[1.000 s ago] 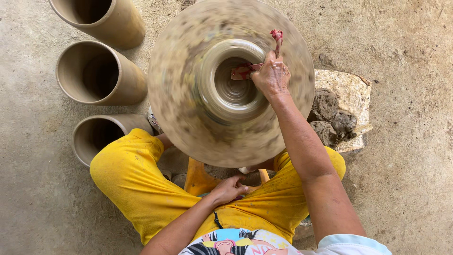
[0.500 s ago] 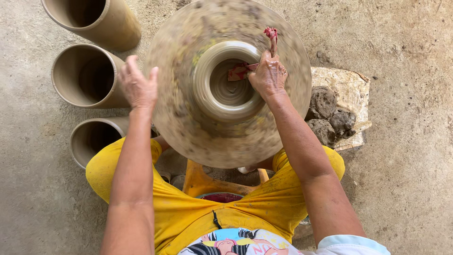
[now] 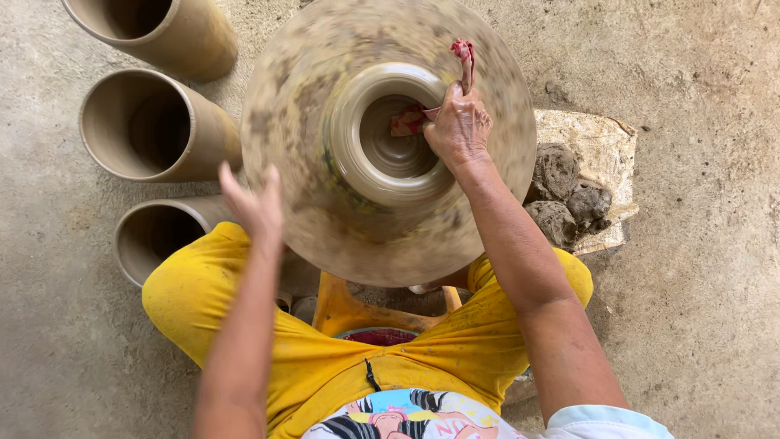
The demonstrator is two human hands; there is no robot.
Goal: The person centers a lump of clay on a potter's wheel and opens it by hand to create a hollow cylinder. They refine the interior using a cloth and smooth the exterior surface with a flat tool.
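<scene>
Clay pot (image 3: pixel 390 134): wet and round, sitting dead centre on the potter's wheel (image 3: pixel 325 236), open mouth facing up with spiral ridges showing inside.
Red cloth (image 3: pixel 410 120): draped over the pot's rim on the right, one end inside the pot, the other sticking up past the far side of the rim.
Right hand (image 3: pixel 459 130): resting on the pot's right rim, grip pinched on the red cloth, pressing it against the wall.
Left hand (image 3: pixel 256 203): at the near-left edge of the wheel, grip released, fingers spread and flat, looks blurry.
Wheel: wide disc, smeared with clay, surface blurred.
Finished cylinders (image 3: pixel 154 122): three tall clay tubes lying left of the wheel on the floor, open ends facing the camera.
Clay lumps (image 3: pixel 561 191): a few dark chunks on a pale board (image 3: pixel 597 142), just right of the wheel.
Person: yellow trousers (image 3: pixel 325 366), knees either side of the wheel's near edge.
</scene>
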